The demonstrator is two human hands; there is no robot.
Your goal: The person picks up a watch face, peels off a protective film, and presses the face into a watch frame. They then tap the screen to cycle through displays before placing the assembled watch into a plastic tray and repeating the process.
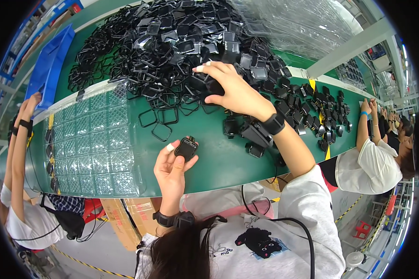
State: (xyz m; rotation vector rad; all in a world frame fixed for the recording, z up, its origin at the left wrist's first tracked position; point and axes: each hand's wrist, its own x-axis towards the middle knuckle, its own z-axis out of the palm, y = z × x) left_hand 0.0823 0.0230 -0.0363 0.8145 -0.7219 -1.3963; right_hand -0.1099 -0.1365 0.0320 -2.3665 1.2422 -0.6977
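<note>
My left hand (170,170) is closed around a small black square smartwatch body (186,149), held above the near edge of the green table. White tape wraps one of its fingertips. My right hand (233,88) reaches over the near side of a large heap of black square frames and covers (172,42). Its thumb and fingers are apart, with dark pieces between them; I cannot make out a firm grip. A few loose square frames (161,132) lie between the heap and my left hand. Several black watch bodies (255,149) lie below my right wrist.
A clear compartment tray (91,139) lies to the left. Beyond it stands a blue bin (51,65), touched by another person's hand (32,103). More watch bodies (307,109) spread rightwards, near a white post (354,49) and clear plastic wrap (307,28). Another worker (370,165) sits at the right.
</note>
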